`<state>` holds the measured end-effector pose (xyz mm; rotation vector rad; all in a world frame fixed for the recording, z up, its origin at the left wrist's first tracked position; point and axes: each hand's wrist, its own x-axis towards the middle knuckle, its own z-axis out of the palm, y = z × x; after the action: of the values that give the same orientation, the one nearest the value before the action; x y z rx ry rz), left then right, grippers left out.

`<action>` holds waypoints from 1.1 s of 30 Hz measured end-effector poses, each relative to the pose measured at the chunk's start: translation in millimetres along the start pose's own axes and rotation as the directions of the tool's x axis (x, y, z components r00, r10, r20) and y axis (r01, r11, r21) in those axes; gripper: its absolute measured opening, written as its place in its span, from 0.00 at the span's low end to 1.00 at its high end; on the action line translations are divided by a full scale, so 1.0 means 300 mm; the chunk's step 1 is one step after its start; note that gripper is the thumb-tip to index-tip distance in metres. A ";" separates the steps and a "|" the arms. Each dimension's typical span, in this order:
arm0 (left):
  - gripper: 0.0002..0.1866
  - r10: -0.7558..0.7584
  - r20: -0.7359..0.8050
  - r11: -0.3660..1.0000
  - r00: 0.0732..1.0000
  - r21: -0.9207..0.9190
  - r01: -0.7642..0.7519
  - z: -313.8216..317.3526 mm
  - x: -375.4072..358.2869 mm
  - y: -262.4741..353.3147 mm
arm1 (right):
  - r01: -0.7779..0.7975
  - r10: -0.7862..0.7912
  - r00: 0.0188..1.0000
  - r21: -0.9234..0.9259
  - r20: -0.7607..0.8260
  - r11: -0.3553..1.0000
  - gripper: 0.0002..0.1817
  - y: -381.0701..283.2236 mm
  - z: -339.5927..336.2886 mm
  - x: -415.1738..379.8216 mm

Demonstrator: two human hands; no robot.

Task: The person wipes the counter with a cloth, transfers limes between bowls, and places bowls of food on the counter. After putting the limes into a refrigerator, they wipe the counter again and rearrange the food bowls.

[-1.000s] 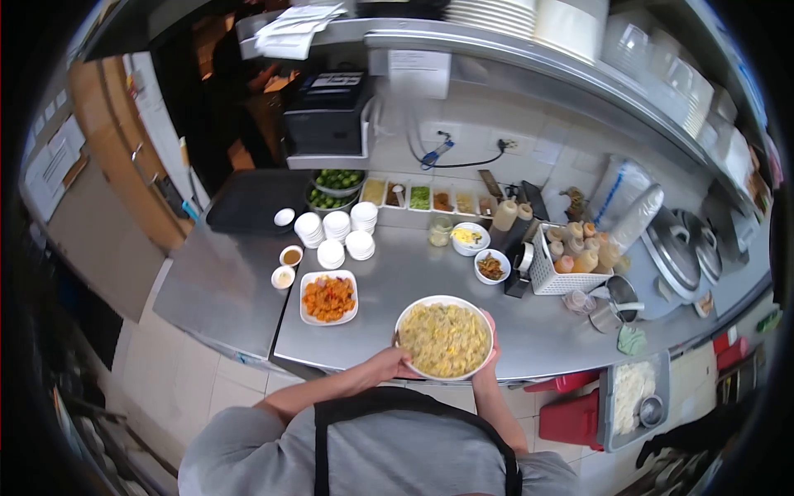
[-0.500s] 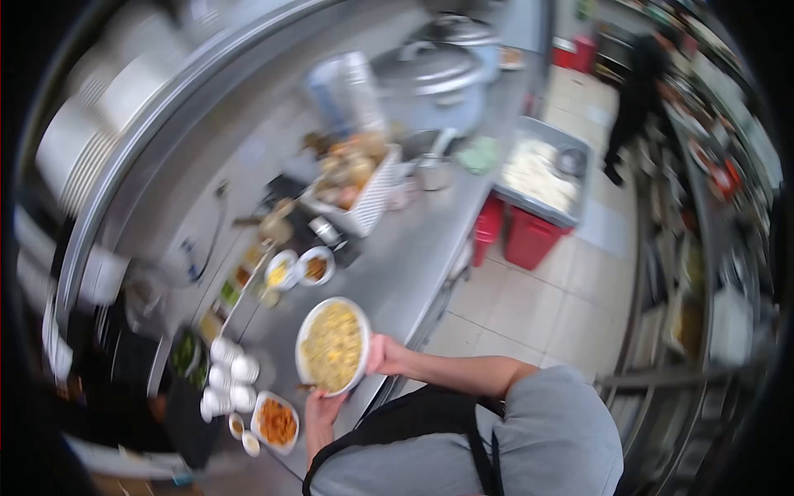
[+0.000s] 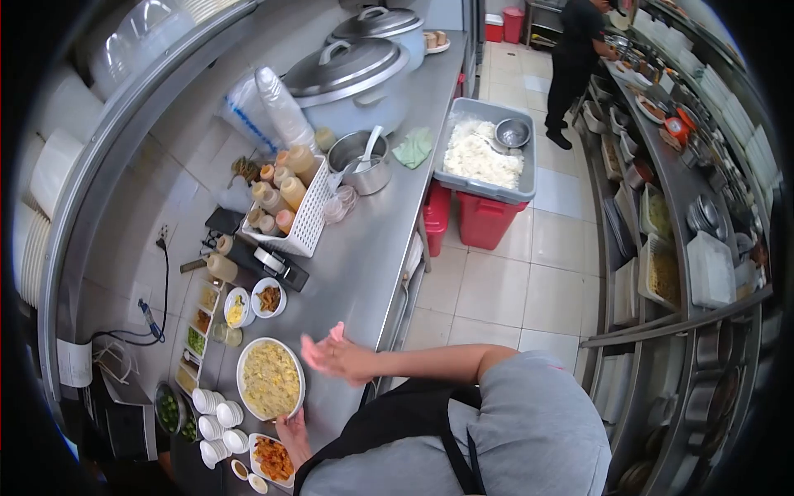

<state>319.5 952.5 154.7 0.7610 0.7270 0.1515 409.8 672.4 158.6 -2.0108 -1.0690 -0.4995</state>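
Observation:
A white bowl (image 3: 241, 382) of fried rice with yellow egg pieces (image 3: 270, 380) rests on or just above the steel counter (image 3: 347, 248). My left hand (image 3: 293, 435) holds its near rim, with the fingers partly hidden beneath. Off the bowl's right side, my right hand (image 3: 339, 355) is raised with its fingers apart, slightly blurred, and holds nothing. Close to my left hand are a white dish of orange-red food (image 3: 273, 460) and stacked small white cups (image 3: 217, 422). Beyond the bowl stand a small bowl with yellow food (image 3: 238, 307) and one with brown food (image 3: 268, 298).
A white basket of sauce bottles (image 3: 310, 219), a steel pot (image 3: 364, 169) and large lidded pots (image 3: 351, 74) stand along the counter. A grey tub of white rice (image 3: 484, 157) sits on a red bin (image 3: 492, 221). A co-worker (image 3: 575, 62) stands at the far shelves.
My right hand has let go of the bowl and moved away from its rim. My left hand still holds it. The camera view has shifted and become sharper.

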 end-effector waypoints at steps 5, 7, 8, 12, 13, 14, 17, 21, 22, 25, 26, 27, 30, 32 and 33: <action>0.20 -0.004 0.028 1.000 1.000 0.010 0.004 -0.067 0.029 -0.011 | 0.167 -0.122 0.945 -0.125 0.304 0.978 0.30 -0.024 0.017 0.045; 0.18 0.001 -0.017 1.000 1.000 0.009 -0.001 -0.075 0.024 -0.014 | 0.189 -0.132 0.944 -0.167 0.304 0.968 0.31 0.005 0.013 0.088; 0.17 -0.011 -0.024 1.000 1.000 -0.008 0.011 -0.093 0.041 -0.021 | 0.136 -0.059 0.955 -0.253 0.292 0.958 0.32 0.045 -0.006 0.106; 0.16 -0.017 -0.083 0.998 0.996 0.067 0.022 -0.107 0.031 -0.022 | -0.144 0.160 0.987 -0.339 0.020 0.930 0.33 0.275 -0.198 0.178; 0.15 -0.014 -0.072 0.997 0.997 0.074 0.020 -0.099 0.026 -0.022 | -0.152 0.133 0.988 -0.421 -0.075 0.894 0.31 0.310 -0.275 0.193; 0.15 -0.014 -0.057 0.996 0.998 0.083 0.019 -0.096 0.023 -0.022 | -0.208 0.185 0.978 -0.530 -0.098 0.822 0.28 0.389 -0.314 0.183; 0.16 -0.012 -0.038 0.997 0.999 0.077 0.015 -0.095 0.019 -0.021 | -0.355 0.376 0.915 -0.741 -0.150 0.569 0.33 0.757 -0.360 0.022; 0.17 -0.003 -0.029 0.996 1.000 0.090 0.005 -0.081 0.010 -0.017 | -0.523 0.661 0.713 -0.805 -0.233 0.279 0.33 1.000 -0.509 0.016; 0.17 -0.001 -0.033 0.996 0.999 0.088 0.004 -0.075 0.005 -0.017 | -0.698 0.734 0.575 -0.684 -0.361 0.211 0.33 1.014 -0.534 0.045; 0.18 -0.007 -0.037 0.995 0.999 0.094 0.010 -0.057 -0.008 -0.008 | -0.836 0.763 0.356 -0.549 -0.540 0.001 0.35 1.023 -0.486 0.134; 0.18 0.000 -0.047 0.995 0.999 0.097 0.005 -0.051 -0.012 -0.007 | -0.825 0.722 0.304 -0.551 -0.622 -0.127 0.37 1.018 -0.442 0.172; 0.18 0.006 -0.057 0.995 0.998 0.099 -0.001 -0.044 -0.010 -0.009 | -0.813 0.803 0.263 -0.571 -0.534 -0.114 0.40 1.014 -0.399 0.211; 0.18 0.013 -0.046 0.995 0.999 0.096 -0.009 -0.055 -0.001 -0.012 | -0.445 0.645 0.600 -0.867 -0.474 -0.223 0.26 0.984 -0.188 0.235; 0.17 0.002 -0.054 0.995 0.999 0.099 0.003 -0.053 -0.003 -0.010 | -0.162 0.494 0.815 -0.939 -0.301 -0.304 0.24 1.028 -0.047 0.197; 0.17 0.016 -0.052 0.994 0.999 0.110 -0.010 -0.044 -0.009 -0.009 | -0.093 0.509 0.840 -0.973 -0.191 -0.210 0.28 0.983 -0.006 0.189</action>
<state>308.5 957.2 147.8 0.8688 0.7858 0.1451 684.8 601.4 61.0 -3.7531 0.1101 -0.9236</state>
